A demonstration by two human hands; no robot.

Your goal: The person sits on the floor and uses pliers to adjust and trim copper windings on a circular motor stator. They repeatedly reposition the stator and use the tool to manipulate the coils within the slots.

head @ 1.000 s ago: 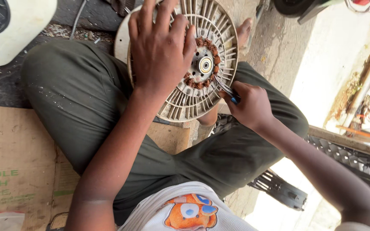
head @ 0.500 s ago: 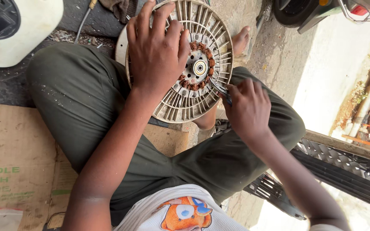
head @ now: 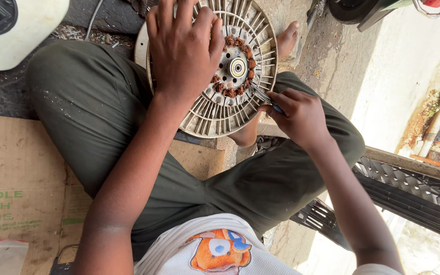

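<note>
Pressing down flat, the left hand (head: 182,48) lies with spread fingers over the upper left part of the round motor disc (head: 220,114), which leans on the person's crossed legs (head: 103,117) above the ground. This hand has hardly moved in the last second; it holds the disc steady and grips nothing else.

The right hand (head: 299,119) has changed more. A second ago it was at the lower right rim of the disc; now it sits a little higher beside the rim, and the thin tool (head: 263,97) it pinches has gone further in. Its tip now reaches between the ribs, close to the ring of copper coils (head: 240,48) around the metal hub (head: 238,67). The fingers are closed tight around the blue handle.

I judge that the work is moving from the rim toward the coils, so the tip needs care there. A grey grille (head: 413,196) lies near the right knee, and cardboard (head: 19,178) covers the ground at the left.
</note>
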